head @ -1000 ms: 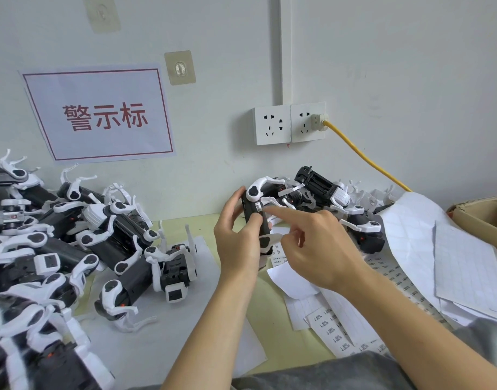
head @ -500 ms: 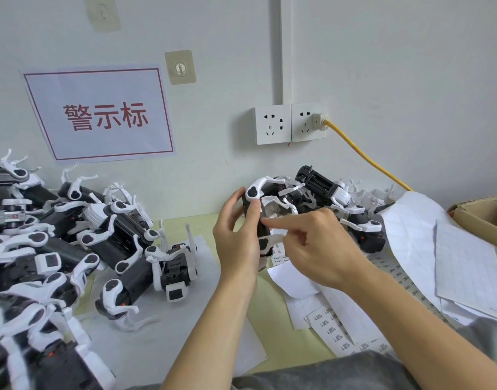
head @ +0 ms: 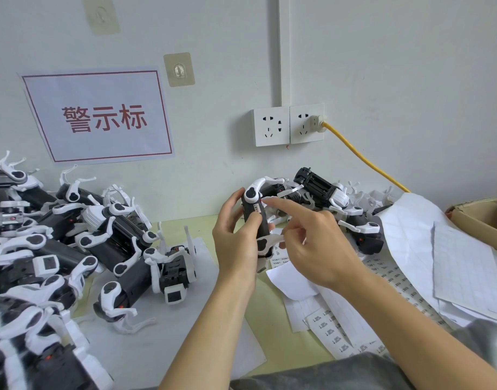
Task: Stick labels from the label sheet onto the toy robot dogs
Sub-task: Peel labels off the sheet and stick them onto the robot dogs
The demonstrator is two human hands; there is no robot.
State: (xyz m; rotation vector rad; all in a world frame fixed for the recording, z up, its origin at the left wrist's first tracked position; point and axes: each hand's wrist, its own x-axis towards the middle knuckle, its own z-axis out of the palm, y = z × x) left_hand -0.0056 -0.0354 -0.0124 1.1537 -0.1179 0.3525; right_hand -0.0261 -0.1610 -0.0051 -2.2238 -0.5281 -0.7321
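My left hand (head: 236,243) grips a black toy robot dog (head: 255,220) with white legs, holding it upright above the table. A small white label (head: 257,208) sits on the dog's side, just above my left thumb. My right hand (head: 312,243) is beside the dog, its index finger stretched out with the tip at the label's right edge and its other fingers curled under, near a white leg. Label sheets (head: 334,333) with printed labels lie on the table under my right forearm.
A pile of several robot dogs (head: 73,235) fills the left side, with one dog (head: 174,274) lying closest. More dogs (head: 326,192) lie against the wall behind my hands. Blank backing sheets (head: 466,277) and a cardboard box (head: 483,218) are at the right. A yellow cable (head: 362,159) runs from the wall socket (head: 306,123).
My right hand went from pinching at the dog's side to pointing with the index finger, and the white label now shows on the dog. My left hand keeps holding the dog.
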